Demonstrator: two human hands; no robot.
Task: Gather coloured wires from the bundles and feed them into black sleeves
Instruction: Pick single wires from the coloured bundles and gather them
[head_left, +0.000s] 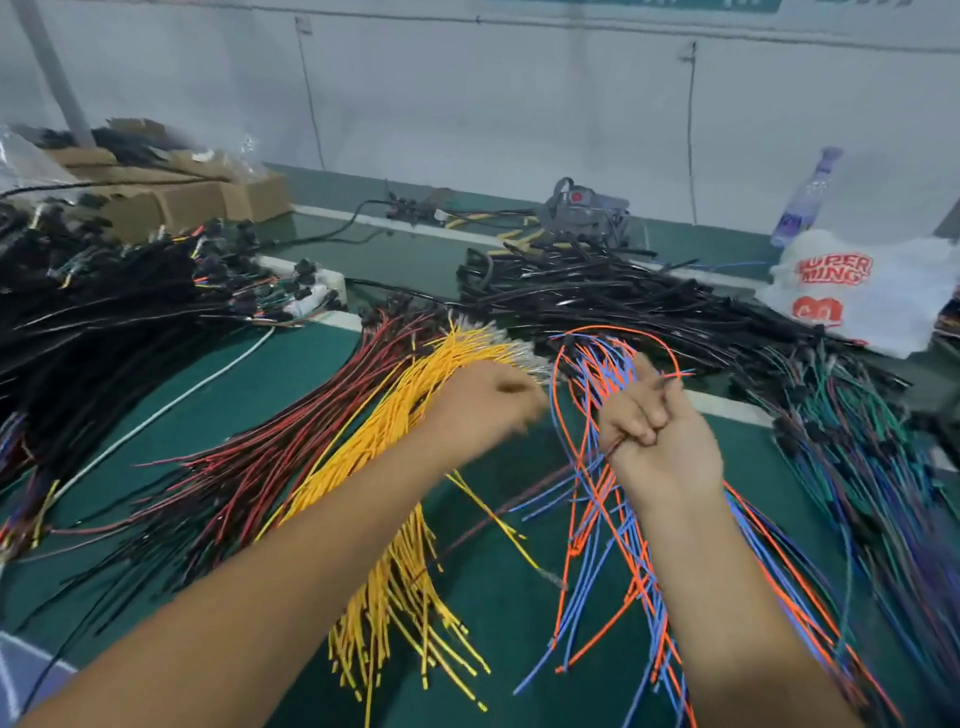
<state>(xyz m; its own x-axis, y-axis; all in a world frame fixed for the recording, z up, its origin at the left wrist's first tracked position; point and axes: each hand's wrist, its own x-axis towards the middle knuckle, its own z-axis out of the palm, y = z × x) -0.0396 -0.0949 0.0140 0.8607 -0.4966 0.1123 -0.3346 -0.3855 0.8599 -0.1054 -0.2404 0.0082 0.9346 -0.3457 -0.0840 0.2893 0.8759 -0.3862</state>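
Observation:
On the green bench lie a yellow wire bundle (400, 582), a red-and-black wire bundle (249, 467) and an orange-and-blue wire bundle (618, 566). A heap of black sleeves (613, 296) lies behind them. My left hand (480, 400) reaches over the far end of the yellow bundle, blurred, with its fingers curled down at the wire tips; whether it holds one is unclear. My right hand (660, 431) grips a few wires, among them an orange wire (618, 330) that loops up and back over the bundle.
Finished black harnesses with connectors (130, 291) pile up at the left before cardboard boxes (171, 197). Green and blue wires (852, 447) lie at the right. A white printed bag (857, 291), a plastic bottle (805, 197) and a grey tool (582, 208) stand at the back.

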